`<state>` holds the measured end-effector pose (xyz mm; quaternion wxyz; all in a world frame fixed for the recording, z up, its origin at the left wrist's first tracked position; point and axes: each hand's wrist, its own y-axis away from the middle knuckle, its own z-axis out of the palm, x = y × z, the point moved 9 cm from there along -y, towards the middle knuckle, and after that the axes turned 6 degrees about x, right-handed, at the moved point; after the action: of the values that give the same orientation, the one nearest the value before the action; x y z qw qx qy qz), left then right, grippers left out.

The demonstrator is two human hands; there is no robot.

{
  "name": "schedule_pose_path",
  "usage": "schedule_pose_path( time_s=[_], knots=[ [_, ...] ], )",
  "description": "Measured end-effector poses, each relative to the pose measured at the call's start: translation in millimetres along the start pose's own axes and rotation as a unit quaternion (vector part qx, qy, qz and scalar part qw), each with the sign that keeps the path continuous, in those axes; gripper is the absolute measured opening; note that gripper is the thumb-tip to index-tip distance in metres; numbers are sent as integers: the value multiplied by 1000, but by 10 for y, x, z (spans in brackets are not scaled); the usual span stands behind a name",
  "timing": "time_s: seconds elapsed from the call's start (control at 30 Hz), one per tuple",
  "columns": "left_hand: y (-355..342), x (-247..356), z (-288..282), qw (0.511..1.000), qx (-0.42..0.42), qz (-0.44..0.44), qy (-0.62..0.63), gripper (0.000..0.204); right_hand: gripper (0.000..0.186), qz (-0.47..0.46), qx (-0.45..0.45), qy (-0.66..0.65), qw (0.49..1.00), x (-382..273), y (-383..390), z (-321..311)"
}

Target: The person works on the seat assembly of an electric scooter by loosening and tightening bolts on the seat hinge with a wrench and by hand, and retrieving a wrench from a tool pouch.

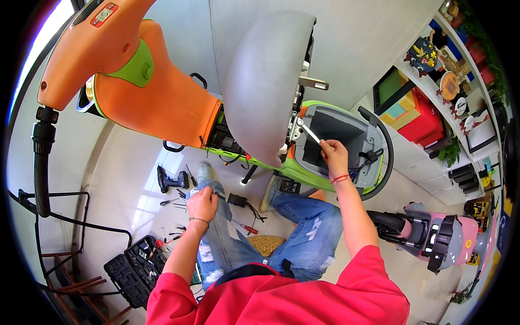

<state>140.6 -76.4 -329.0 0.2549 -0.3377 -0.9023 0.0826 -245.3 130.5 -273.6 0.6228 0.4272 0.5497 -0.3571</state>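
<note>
My right hand point(334, 154) pinches the end of a slim silver wrench point(311, 134). The wrench's other end meets the metal hinge bracket point(295, 129) below a raised grey scooter seat point(265, 81). The seat stands tipped up on an orange and green electric scooter point(179, 108). Beside the bracket, the grey storage bucket point(338, 132) under the seat is exposed. My left hand point(202, 204) rests on my left knee with its fingers curled in; whatever they hold, if anything, is hidden.
A cordless drill point(172, 180), a screwdriver point(250, 228) and a black cabled part point(238, 200) lie on the floor. An open tool case point(138, 271) sits lower left. A pink and grey scooter point(439, 235) stands right, near shelves point(433, 103).
</note>
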Motion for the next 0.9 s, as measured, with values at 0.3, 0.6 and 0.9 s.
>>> schedule_pose_path(
  time_s=[0.3,0.6,0.9],
  knots=[
    [-15,-36,13,1000,1,5,16,9,19,-82,34,200,976,-402,-1209,-210],
    [-33,-143,-22,999,10,-10,33,6,21,85,-136,535,830,-895,-1591,667],
    [-123,-103,1,999,12,0,37,7,27,-189,-98,573,791,-893,-1820,1368]
  ],
)
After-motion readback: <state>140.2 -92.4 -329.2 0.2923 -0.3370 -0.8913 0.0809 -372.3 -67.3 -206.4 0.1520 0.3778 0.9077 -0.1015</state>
